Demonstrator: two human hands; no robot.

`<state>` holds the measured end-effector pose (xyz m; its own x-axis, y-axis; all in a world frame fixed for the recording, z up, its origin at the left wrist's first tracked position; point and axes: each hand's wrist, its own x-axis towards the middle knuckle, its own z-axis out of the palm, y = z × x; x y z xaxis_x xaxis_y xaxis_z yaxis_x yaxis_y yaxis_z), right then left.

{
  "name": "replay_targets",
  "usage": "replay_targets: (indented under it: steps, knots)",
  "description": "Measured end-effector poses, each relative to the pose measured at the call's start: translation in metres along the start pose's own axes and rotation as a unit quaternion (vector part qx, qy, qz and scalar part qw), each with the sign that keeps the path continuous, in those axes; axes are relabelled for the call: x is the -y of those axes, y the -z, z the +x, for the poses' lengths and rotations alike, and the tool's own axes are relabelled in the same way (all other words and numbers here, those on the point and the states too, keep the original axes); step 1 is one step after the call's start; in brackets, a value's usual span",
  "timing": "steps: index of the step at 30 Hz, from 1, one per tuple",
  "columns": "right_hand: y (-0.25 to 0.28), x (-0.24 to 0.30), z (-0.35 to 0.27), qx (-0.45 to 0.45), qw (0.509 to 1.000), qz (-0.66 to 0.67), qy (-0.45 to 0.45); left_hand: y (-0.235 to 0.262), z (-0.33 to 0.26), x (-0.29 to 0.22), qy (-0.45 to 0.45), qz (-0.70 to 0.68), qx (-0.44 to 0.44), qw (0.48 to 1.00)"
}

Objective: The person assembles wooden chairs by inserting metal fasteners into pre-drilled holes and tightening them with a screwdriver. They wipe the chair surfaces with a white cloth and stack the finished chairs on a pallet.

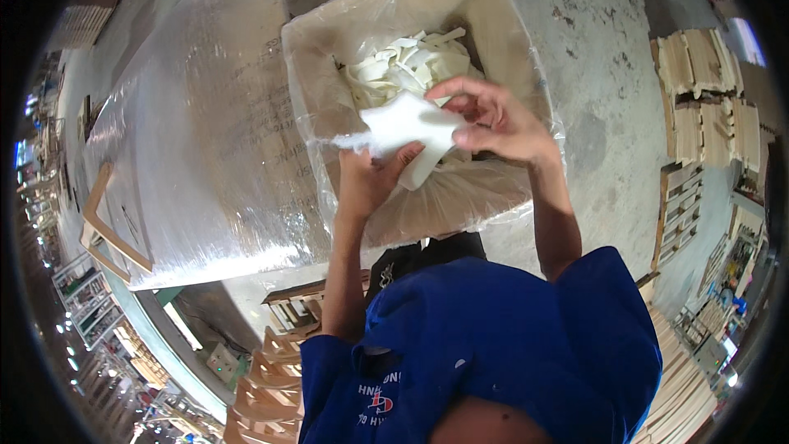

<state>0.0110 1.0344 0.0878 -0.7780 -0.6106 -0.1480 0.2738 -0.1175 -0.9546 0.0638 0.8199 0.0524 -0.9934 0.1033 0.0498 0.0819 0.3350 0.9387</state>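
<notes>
Both hands hold a white foam sheet (407,127) above the cardboard box (493,8) lined with clear plastic. The left hand (370,177) grips its lower edge with closed fingers; the right hand (493,119) pinches its right side. I think the sheet should be kept flat, over the white strips (394,62).

Both hands, left hand (367,178) and right hand (499,121), grip a white foam piece (408,126) above a plastic-lined cardboard box (509,33) of pale strips (394,66).

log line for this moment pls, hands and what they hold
left hand: grips white foam sheet from below | right hand: pinches its upper edge | under: plastic-lined carton of pale strips
</notes>
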Motion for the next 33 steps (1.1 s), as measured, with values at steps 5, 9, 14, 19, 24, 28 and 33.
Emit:
replay_targets:
  steps: [5,9,14,19,24,28,33]
  knots:
    - [-0.067,0.029,0.023,-0.041,0.917,-0.395,0.039,0.04,-0.013,-0.027,-0.045,0.014,0.026,0.999]
    - [-0.114,-0.02,0.033,-0.303,0.952,-0.02,0.039,0.047,-0.039,-0.039,-0.141,0.082,-0.11,0.981]
    - [-0.011,-0.054,-0.008,-0.55,0.808,-0.196,0.076,0.043,-0.087,-0.088,-0.213,-0.026,-0.134,0.967]
    - [-0.119,0.071,-0.055,-0.179,0.943,-0.239,0.149,0.07,-0.079,-0.069,-0.106,0.03,-0.067,0.992]
    - [-0.157,0.083,-0.065,-0.119,0.875,-0.463,0.078,0.047,-0.066,-0.096,-0.131,-0.054,-0.007,0.99]
    - [-0.103,0.056,-0.049,-0.131,0.784,-0.535,0.284,0.029,-0.053,-0.105,-0.136,-0.072,0.029,0.988]
    - [-0.079,0.052,-0.049,-0.16,0.865,-0.42,0.223,0.002,-0.049,-0.08,-0.066,-0.023,-0.025,0.997]
